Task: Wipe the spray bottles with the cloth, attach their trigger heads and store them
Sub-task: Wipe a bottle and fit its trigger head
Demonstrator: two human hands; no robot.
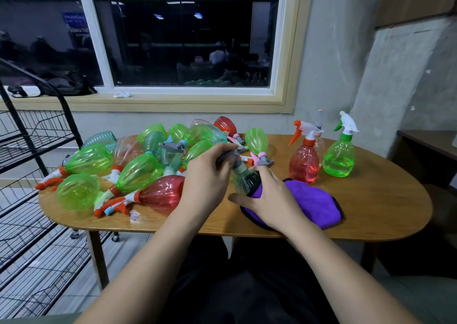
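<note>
A clear grey-tinted spray bottle (243,179) is tilted above the table's middle, its base wrapped in the purple cloth (312,205). My left hand (210,175) grips the bottle's grey trigger head (228,156). My right hand (267,196) holds the cloth round the bottle's lower body. A heap of green, red and clear spray bottles (128,170) lies on its sides across the left half of the wooden table (383,212).
Three bottles stand upright at the table's right: a red one (304,161), a green one (340,154) and a clear one (319,130) behind them. A black wire rack (32,150) stands left of the table. A window and wall lie behind.
</note>
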